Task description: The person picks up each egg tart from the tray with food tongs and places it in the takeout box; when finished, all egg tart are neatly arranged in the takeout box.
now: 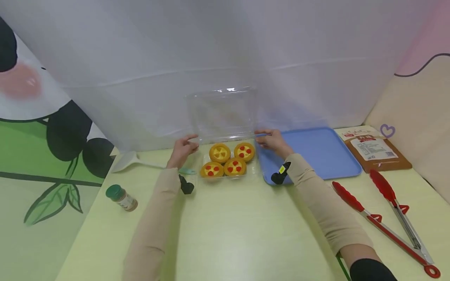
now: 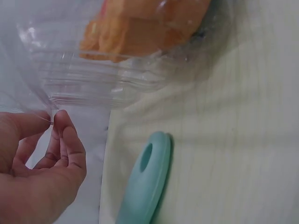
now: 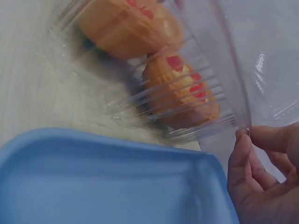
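A clear plastic clamshell box [image 1: 254,168] stands at the back of the table, its lid [image 1: 221,113] raised upright against the white backdrop. Several small round tarts [image 1: 234,167] with yellow filling lie inside, most topped with red pieces. At the box's left rear corner, my left hand [image 1: 183,150] pinches the thin plastic edge between thumb and fingertip, clearly seen in the left wrist view. My right hand [image 1: 273,141] pinches the edge at the right rear corner, over the tip of the blue tray [image 1: 316,152].
Left of the box lies a white turner [image 1: 126,160] with a teal handle [image 2: 147,172]. A green-capped spice jar [image 1: 122,198] lies nearer the left edge. A brown packet [image 1: 374,150] sits beyond the tray, with red-tipped tongs [image 1: 393,226] spread open in front.
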Demonstrator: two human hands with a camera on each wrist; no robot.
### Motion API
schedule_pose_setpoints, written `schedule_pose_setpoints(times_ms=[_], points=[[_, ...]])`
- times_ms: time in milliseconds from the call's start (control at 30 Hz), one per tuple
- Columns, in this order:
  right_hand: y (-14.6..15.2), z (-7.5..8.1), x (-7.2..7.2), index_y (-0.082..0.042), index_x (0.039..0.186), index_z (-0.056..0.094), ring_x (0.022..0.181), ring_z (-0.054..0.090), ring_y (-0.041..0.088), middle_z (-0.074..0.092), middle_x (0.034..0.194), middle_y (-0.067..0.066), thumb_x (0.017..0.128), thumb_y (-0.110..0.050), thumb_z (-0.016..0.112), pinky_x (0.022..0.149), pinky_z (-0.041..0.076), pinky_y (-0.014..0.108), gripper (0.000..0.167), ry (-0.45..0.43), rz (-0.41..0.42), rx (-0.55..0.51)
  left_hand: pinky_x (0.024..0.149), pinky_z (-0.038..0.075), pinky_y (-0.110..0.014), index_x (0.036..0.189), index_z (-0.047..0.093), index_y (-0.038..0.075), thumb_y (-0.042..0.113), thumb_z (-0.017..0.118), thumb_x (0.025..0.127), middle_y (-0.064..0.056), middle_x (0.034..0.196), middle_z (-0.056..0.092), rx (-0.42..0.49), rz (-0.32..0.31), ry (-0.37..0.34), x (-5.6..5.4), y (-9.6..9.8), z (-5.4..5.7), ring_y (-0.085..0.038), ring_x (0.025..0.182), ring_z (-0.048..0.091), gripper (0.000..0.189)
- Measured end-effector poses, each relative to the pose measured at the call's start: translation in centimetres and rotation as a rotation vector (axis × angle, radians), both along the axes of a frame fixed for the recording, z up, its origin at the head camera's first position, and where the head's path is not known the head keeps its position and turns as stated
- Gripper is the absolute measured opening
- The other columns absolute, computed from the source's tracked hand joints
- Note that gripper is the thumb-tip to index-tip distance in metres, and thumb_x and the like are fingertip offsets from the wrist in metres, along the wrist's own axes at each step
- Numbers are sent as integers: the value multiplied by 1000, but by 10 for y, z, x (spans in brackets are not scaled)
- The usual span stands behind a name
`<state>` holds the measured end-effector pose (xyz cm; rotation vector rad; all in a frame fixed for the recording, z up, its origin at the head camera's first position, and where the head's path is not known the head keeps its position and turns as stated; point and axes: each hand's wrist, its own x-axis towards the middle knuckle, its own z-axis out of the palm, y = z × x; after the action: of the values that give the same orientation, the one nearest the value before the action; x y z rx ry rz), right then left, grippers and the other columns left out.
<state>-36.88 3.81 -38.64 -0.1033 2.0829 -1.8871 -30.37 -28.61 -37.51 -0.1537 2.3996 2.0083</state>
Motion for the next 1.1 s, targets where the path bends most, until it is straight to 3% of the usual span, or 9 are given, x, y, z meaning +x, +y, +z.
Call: schedule_pose_setpoints(times_ms=[133,333,467,567,700,833,967,1033,1100], points=[[1,-2,-2,0,136,55,73,56,4,59,114,13,94,0,60,65,54,15,42,-2,18,-21,108,44,-52,143,45,-1,-4,50,98,-2,83,61,70,0,-25,4,2,3,-31,97,59,45],[0,-6,-4,-8,136,55,77,56,10,60,98,6,95,-4,61,72,56,23,42,39,10,-11,108,42,-52,143,44,-2,-2,49,99,2,80,60,122,-2,-32,8,2,4,-15,82,59,44],[0,-7,-5,-10,133,55,79,56,14,58,91,3,95,-6,61,77,57,30,39,53,-8,-4,103,44,-50,142,45,-4,-2,48,99,-1,80,59,138,-4,-14,9,3,3,-18,83,56,43],[1,-9,-6,-9,132,55,82,56,14,59,95,3,95,-7,61,81,57,31,38,52,-12,-8,98,47,-44,140,45,-5,-3,47,100,-2,81,59,155,0,-10,8,3,1,-23,88,55,41],[2,-11,-4,-5,135,52,86,58,12,61,111,14,96,-6,60,82,57,29,40,43,-11,-26,90,53,-30,141,42,-6,-2,46,100,1,86,61,194,0,-19,5,1,-5,-18,88,58,41],[4,-9,-1,2,136,51,74,56,9,57,125,25,96,-1,54,64,52,20,40,74,-31,-17,82,54,-21,143,38,-6,-2,47,100,0,98,60,263,-2,-13,0,-2,-13,-12,86,59,44],[4,-8,0,5,134,54,71,58,10,56,130,29,95,1,53,56,47,17,39,102,-53,-26,74,53,-19,142,44,-4,3,48,101,-7,105,59,165,27,-8,-3,-3,-17,-10,85,58,42],[3,-7,0,5,133,55,76,60,8,55,132,27,95,-2,55,61,51,15,38,82,-66,-28,71,51,-17,141,47,-4,6,50,101,-10,108,59,115,42,-13,-4,-3,-17,-10,86,57,41],[2,-7,0,4,133,57,80,60,7,56,133,25,97,-5,55,64,52,14,37,53,-84,-28,71,50,-16,140,47,-5,6,48,102,-11,113,57,122,38,-23,-4,-3,-18,-9,87,56,40]])
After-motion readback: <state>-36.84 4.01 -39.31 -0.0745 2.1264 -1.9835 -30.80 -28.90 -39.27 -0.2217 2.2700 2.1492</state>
